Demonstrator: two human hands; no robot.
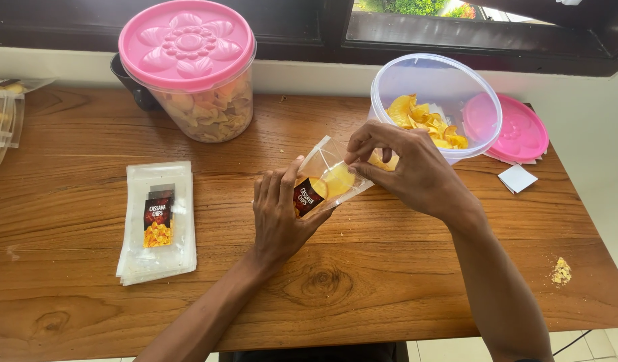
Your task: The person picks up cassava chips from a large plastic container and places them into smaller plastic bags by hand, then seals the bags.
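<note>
Pouch (325, 177), small clear plastic w/ label, sitting mid-surface (389, 268), tilting toward 2 o'clock. Left hand (278, 214) gripping its base; right hand (403, 167) pinching chip (379, 161) at mouth. Judging pouch light, floppy, slippery; chips brittle — holding by edges best.

A lidded tub of chips (201, 100) stands behind stacked empty pouches (158, 224).

Left hand (279, 216) around clear pouch (327, 178), right hand (404, 165) at its mouth (chip (381, 161) between fingers (360, 149)).
</note>
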